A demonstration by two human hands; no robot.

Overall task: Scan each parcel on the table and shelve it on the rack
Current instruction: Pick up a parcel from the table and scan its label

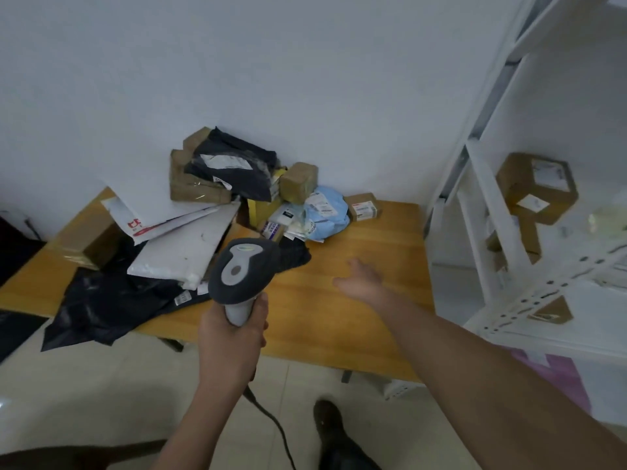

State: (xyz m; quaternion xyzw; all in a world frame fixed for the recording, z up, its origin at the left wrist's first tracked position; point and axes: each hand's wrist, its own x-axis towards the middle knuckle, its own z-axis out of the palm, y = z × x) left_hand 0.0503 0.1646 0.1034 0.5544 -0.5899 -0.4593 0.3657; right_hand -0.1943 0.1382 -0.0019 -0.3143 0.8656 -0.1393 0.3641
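My left hand (234, 330) grips the handle of a grey barcode scanner (242, 269), its head held over the table's front. My right hand (364, 278) is stretched out over the bare wooden table (373, 317), fingers straight, holding nothing. Several parcels are piled at the back and left of the table: a blue bag (327, 213), a small brown box (364, 206), white mailers (190, 245), black bags (108, 307) and cardboard boxes (298, 181). The white rack (543, 300) stands at the right and holds a brown box (537, 186).
A wall runs behind the table. The scanner's cable (271, 422) hangs down to the tiled floor near my shoe (327, 415). A pink item (556, 378) lies under the rack. More small boxes sit on the rack's lower shelves.
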